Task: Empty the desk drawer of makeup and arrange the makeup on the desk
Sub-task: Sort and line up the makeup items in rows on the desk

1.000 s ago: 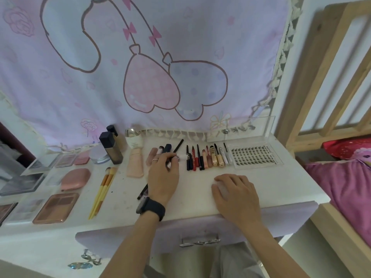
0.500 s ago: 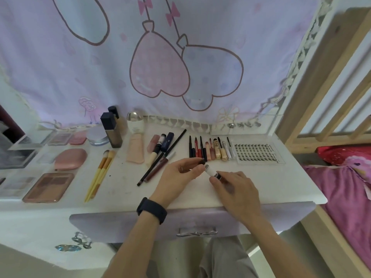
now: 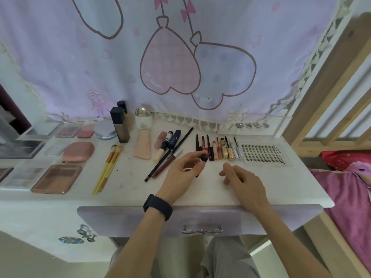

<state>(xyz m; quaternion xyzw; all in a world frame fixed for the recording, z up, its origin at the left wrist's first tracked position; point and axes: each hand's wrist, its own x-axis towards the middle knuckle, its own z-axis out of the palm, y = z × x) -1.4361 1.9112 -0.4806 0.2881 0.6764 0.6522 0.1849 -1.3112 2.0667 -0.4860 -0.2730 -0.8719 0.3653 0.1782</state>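
Backdrop: pink-and-lilac cartoon curtain (image 3: 180, 67) is hanging behind the white wooden desk (image 3: 281, 187).
Left hand (image 3: 180, 173): I'm seeing it pinching a slim dark-capped makeup stick (image 3: 204, 157), cap pointing toward 1 o'clock.
Right hand (image 3: 244, 182): lying loose at 3 o'clock of it, gripping nothing.
Key relation: the row of thin liners and lip pencils (image 3: 217, 150) is lying just past the cap at 12 o'clock, axes running 12-to-6; I'm judging the left hand nearer.

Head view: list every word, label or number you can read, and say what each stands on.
"OTOY": sideways on the right edge of the clear plastic eyelash tray; the letters are small, so this reading is unsure.
White lettering on the slim red pen: too blurred to read.
Black print on the gold tube: too blurred to read.
White print on the navy tube: too small to read.
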